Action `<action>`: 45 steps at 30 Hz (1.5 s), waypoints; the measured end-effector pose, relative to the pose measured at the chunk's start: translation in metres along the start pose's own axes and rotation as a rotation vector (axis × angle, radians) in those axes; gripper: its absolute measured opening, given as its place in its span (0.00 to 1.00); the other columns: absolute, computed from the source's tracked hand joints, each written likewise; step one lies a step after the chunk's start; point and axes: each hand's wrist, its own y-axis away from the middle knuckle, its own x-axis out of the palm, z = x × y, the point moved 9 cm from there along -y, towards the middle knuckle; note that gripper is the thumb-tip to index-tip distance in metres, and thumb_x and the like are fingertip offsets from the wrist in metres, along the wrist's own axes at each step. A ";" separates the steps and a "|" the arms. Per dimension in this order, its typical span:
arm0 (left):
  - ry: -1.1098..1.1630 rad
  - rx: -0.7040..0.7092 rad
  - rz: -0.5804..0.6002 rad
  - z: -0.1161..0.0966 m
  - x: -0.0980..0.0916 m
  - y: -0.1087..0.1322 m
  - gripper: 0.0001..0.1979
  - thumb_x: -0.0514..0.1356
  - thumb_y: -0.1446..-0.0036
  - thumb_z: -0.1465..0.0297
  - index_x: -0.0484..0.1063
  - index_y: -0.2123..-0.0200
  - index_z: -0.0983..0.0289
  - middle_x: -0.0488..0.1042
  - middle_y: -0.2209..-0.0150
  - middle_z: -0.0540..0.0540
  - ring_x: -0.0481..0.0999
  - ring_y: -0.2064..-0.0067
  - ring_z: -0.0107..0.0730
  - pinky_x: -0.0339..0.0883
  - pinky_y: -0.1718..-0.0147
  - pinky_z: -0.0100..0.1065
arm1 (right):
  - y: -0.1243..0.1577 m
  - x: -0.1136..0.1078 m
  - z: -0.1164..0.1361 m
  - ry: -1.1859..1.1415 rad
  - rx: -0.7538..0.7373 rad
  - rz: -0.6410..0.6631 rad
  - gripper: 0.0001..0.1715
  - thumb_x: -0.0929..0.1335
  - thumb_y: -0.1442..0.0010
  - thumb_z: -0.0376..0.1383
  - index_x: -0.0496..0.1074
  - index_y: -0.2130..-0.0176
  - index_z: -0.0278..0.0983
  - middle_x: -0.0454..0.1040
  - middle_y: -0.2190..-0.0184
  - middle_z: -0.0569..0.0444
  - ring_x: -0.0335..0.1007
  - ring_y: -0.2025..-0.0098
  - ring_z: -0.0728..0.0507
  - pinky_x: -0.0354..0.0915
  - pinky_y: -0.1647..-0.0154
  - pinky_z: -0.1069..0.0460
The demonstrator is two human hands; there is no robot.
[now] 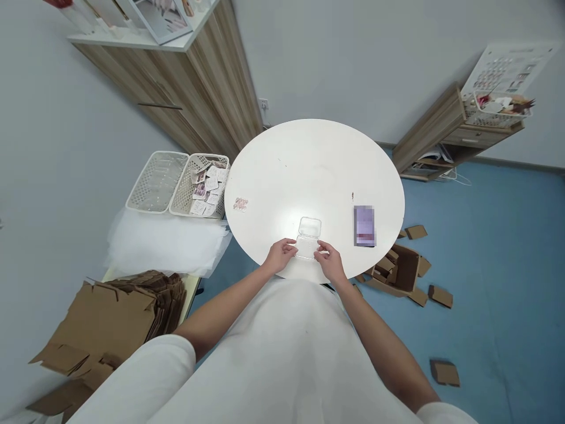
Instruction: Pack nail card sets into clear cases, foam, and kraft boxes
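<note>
A small clear plastic box (308,247) lies near the front edge of the round white table (309,159), its hinged lid (310,226) raised away from me. My left hand (281,255) grips the box's left side between thumb and fingers. On the opposite side, my right hand (329,259) pinches the right edge the same way. I see nothing plainly inside the box. Toward the table's left edge lies a small sheet of pinkish nail-like pieces (241,204). A purple, blurred-out flat object (364,226) rests to the right of my right hand.
Left of the table stand a white basket of clear plastic pieces (154,182) and a basket of printed cards (207,187). White sheets (168,244) and stacked flat cardboard (110,318) lie nearer. At right, an open carton (404,271) and small brown boxes (440,296) sit on the floor.
</note>
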 end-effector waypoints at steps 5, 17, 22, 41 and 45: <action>-0.140 -0.059 -0.058 0.024 -0.001 -0.005 0.13 0.58 0.51 0.69 0.69 0.60 0.63 0.72 0.66 0.53 0.71 0.71 0.26 0.66 0.65 0.33 | -0.011 0.008 -0.027 0.097 0.049 -0.013 0.27 0.64 0.53 0.40 0.66 0.52 0.37 0.66 0.70 0.57 0.60 0.76 0.51 0.62 0.71 0.52; -0.275 -0.196 -0.076 0.048 0.006 -0.014 0.26 0.61 0.55 0.65 0.64 0.51 0.64 0.67 0.57 0.58 0.69 0.63 0.32 0.62 0.59 0.34 | -0.025 0.016 -0.049 0.222 0.084 0.012 0.32 0.64 0.51 0.39 0.60 0.46 0.39 0.66 0.61 0.53 0.63 0.71 0.49 0.64 0.60 0.48; -0.204 -0.275 -0.100 0.062 0.005 -0.006 0.28 0.60 0.54 0.63 0.62 0.49 0.65 0.65 0.53 0.60 0.69 0.61 0.31 0.62 0.60 0.33 | -0.009 0.013 -0.056 0.123 0.186 0.035 0.35 0.66 0.53 0.40 0.58 0.45 0.42 0.65 0.55 0.51 0.67 0.66 0.48 0.65 0.61 0.49; 0.004 -0.230 -0.116 0.043 0.011 -0.031 0.21 0.57 0.54 0.72 0.67 0.53 0.63 0.72 0.61 0.54 0.69 0.54 0.38 0.61 0.54 0.38 | -0.032 0.023 -0.041 -0.110 0.216 0.105 0.36 0.68 0.56 0.35 0.60 0.47 0.37 0.59 0.45 0.46 0.63 0.48 0.43 0.63 0.51 0.49; 0.012 -0.210 -0.106 0.043 0.011 -0.032 0.23 0.56 0.55 0.75 0.67 0.53 0.62 0.72 0.60 0.54 0.69 0.55 0.37 0.62 0.55 0.37 | -0.034 0.024 -0.046 -0.095 0.215 0.103 0.35 0.68 0.56 0.34 0.60 0.47 0.38 0.59 0.46 0.47 0.64 0.49 0.43 0.63 0.51 0.49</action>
